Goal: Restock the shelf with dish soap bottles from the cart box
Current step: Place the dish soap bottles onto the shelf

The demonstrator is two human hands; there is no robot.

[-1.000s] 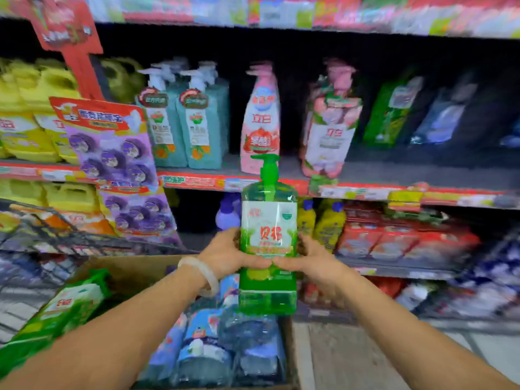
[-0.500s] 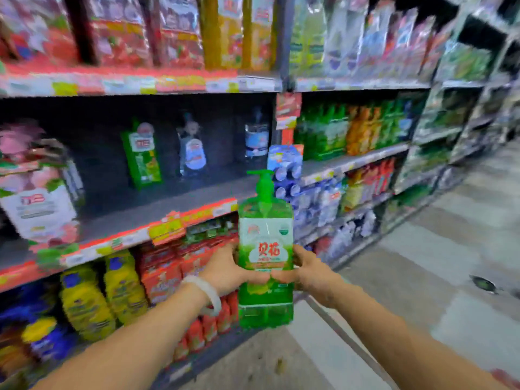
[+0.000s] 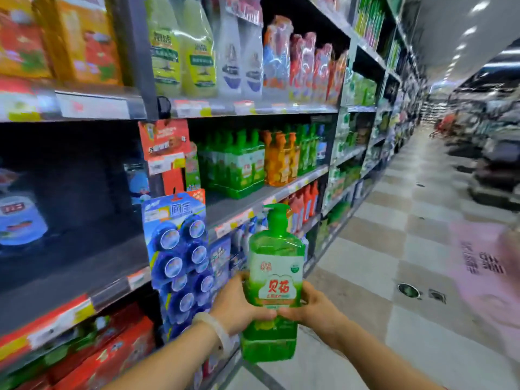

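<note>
1. While both hands carry it upright down the aisle, the bottle [image 3: 274,280] sits out in front of the chest, clear of the shelf [image 3: 270,192]
2. Left hand [image 3: 239,305] wraps its side, fingers curled round the label; right hand [image 3: 315,306] does the same opposite, thumbs meeting in front
3. Matching green bottles [image 3: 236,164] stand on that shelf ahead, and that looks like the spot
4. Best play: keep the pump up, bring the base level over the shelf edge, slide it in label-forward beside its twins
5. Watch the hanging blue packs [image 3: 180,260] on the near post
</note>
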